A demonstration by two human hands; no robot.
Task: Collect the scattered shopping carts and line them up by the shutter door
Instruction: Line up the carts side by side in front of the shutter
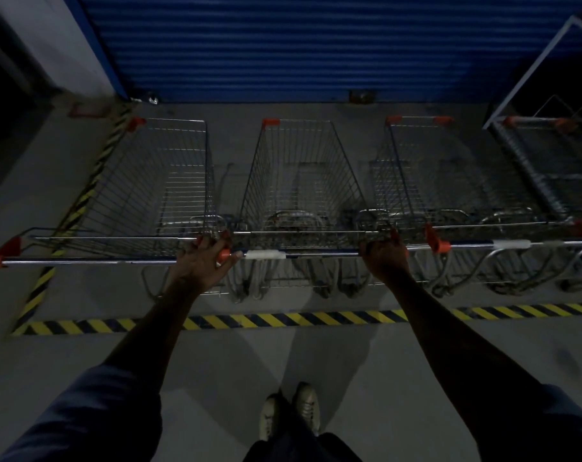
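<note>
Several wire shopping carts with orange corner caps stand side by side, noses toward the blue shutter door (283,45). The middle cart (299,175) is straight ahead of me, between a left cart (156,181) and a right cart (426,175). My left hand (203,258) grips the left end of the middle cart's handle bar (316,253) at its orange cap. My right hand (383,255) grips the bar's right end. A further cart (549,155) sits at the far right, partly under a white frame.
Yellow-black hazard tape (283,320) runs across the grey floor behind the carts and up the left side (93,181). A white wall corner (49,38) stands at the left of the shutter. My shoes (289,415) are behind the tape.
</note>
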